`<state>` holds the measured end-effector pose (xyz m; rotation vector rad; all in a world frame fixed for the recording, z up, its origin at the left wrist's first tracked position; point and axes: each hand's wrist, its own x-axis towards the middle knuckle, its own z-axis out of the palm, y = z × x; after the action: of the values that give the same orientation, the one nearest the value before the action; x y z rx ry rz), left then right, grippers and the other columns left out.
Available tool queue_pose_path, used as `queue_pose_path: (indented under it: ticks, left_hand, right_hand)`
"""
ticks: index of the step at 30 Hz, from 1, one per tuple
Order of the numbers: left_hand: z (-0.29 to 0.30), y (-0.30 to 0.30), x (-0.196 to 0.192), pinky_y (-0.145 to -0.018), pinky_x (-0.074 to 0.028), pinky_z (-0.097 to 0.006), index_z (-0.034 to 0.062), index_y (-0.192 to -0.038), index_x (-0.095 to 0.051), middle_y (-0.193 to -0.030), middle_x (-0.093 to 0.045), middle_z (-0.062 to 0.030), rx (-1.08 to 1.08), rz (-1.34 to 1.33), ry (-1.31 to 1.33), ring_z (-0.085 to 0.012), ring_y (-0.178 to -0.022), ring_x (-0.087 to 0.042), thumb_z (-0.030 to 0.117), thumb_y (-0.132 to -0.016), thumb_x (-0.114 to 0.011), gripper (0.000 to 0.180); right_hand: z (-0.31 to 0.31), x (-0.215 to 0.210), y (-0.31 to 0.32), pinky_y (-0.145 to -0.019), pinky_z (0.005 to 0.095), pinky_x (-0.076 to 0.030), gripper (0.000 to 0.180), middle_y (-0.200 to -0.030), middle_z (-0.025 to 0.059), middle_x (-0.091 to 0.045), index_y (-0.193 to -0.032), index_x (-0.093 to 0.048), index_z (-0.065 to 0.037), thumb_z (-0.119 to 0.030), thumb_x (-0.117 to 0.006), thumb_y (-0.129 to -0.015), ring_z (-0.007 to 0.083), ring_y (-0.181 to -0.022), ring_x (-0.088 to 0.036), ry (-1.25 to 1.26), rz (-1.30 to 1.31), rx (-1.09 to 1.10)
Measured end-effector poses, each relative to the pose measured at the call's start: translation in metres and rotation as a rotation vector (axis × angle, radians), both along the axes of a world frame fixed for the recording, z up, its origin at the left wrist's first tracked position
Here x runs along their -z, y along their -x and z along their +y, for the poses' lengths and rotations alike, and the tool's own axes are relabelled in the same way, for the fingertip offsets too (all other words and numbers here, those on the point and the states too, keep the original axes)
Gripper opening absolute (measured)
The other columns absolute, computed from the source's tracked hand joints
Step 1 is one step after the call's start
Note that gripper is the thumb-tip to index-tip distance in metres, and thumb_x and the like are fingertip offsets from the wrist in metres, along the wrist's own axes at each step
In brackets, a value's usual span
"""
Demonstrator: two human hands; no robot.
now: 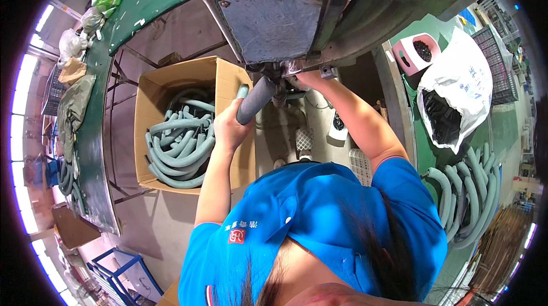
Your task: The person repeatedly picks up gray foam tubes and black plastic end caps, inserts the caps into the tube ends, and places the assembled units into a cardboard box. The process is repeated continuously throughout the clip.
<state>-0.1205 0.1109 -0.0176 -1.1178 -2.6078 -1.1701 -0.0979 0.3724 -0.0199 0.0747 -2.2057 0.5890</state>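
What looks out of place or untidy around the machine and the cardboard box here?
Nothing looks damaged or spilled. The grey hoses lie tangled in the open cardboard box, and the white bag on the green table gapes open. The left hand grips a grey hose at the machine.

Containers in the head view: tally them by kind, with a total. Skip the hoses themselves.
Cardboard box holding curved grey-green hoses, open on the floor beside the left hand: 1
White plastic bag with dark pieces inside, on the green table: 1
Pink tub with dark contents, next to the bag: 1
Total: 3
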Motion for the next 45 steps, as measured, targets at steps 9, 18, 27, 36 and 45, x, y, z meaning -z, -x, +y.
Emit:
queue_pose_path:
  ticks: [9, 18, 27, 36, 45]
  left_hand:
    - [-0.006, 0.0, -0.005, -0.067, -0.05, -0.039, 0.0098, -0.102, -0.06, -0.082, -0.064, -0.0131, 0.012, 0.114, 0.118, -0.0322, -0.078, -0.063, 0.018, -0.065, -0.072, 0.04]
    - [-0.015, 0.02, -0.009, -0.064, -0.049, -0.041, 0.0081, -0.092, -0.058, -0.075, -0.062, -0.0195, 0.138, -0.109, 0.226, -0.0371, -0.075, -0.063, 0.023, -0.071, -0.068, 0.028]
    - [-0.013, 0.023, -0.002, -0.073, -0.049, -0.042, 0.0124, -0.097, -0.059, -0.084, -0.065, -0.0178, 0.189, -0.223, 0.236, -0.0375, -0.083, -0.062, 0.029, -0.073, -0.064, 0.03]
    - [-0.01, 0.031, -0.01, -0.073, -0.048, -0.041, 0.0117, -0.096, -0.06, -0.084, -0.064, -0.0184, 0.244, -0.259, 0.264, -0.0368, -0.083, -0.062, 0.026, -0.07, -0.064, 0.03]
    - [-0.011, 0.038, -0.003, -0.073, -0.048, -0.04, 0.0111, -0.094, -0.06, -0.083, -0.064, -0.0179, 0.257, -0.238, 0.264, -0.0363, -0.082, -0.062, 0.022, -0.069, -0.064, 0.027]
  right_hand:
    - [-0.006, 0.015, -0.01, -0.09, 0.0367, -0.042, 0.036, -0.113, 0.0158, -0.057, -0.116, -0.051, -0.004, -0.031, -0.045, -0.093, 0.0273, -0.103, -0.053, 0.677, -0.518, -0.09]
    - [0.025, 0.086, -0.002, -0.077, 0.0352, -0.049, 0.04, -0.097, 0.0218, -0.058, -0.124, -0.042, -0.007, -0.034, -0.038, -0.095, 0.0331, -0.085, -0.062, 0.115, -0.791, -0.008]
    - [0.012, 0.053, 0.001, -0.065, 0.0457, -0.046, 0.033, -0.071, 0.0234, -0.06, -0.09, -0.055, 0.003, -0.027, -0.042, -0.092, 0.0368, -0.071, -0.062, 0.319, -0.558, 0.055]
    - [0.019, 0.07, -0.002, -0.062, 0.0477, -0.044, 0.036, -0.068, 0.0213, -0.058, -0.08, -0.051, 0.003, -0.03, -0.041, -0.093, 0.0399, -0.068, -0.06, 0.562, -0.63, 0.074]
    - [0.016, 0.063, -0.005, -0.062, 0.0468, -0.045, 0.033, -0.066, 0.0202, -0.059, -0.088, -0.05, 0.002, -0.029, -0.04, -0.091, 0.037, -0.064, -0.059, 0.524, -0.673, 0.058]
